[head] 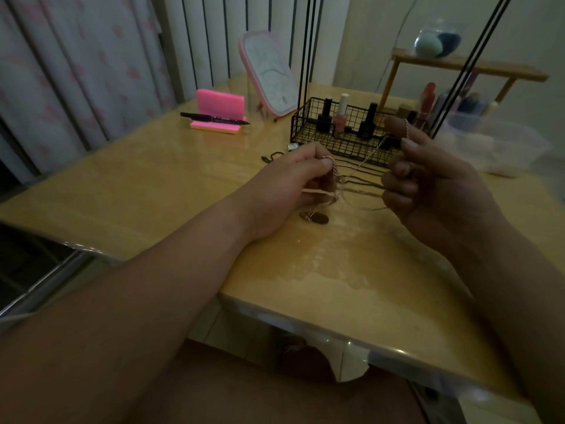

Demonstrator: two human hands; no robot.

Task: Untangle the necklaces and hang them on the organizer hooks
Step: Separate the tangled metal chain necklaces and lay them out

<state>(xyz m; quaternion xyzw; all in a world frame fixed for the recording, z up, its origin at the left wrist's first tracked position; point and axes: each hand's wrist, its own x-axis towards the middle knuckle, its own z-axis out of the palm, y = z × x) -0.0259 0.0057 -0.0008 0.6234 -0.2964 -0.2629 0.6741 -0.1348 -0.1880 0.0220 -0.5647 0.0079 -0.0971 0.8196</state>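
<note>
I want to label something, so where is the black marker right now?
In the head view, the black marker lies across the pink note holder, toward the far left of the table, just left of the pink-framed mirror.

Place: I'm at my dressing table (153,179) at home.
Basket: black wire basket (345,145) holding nail polish bottles (340,117).
Mirror: pink-framed mirror (269,71), just behind the basket's left end.
Curtains: patterned curtains (76,71), well left of the basket.

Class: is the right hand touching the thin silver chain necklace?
Touching. Head view shows the right hand pinching the thin silver chain necklace between thumb and forefinger.
</note>
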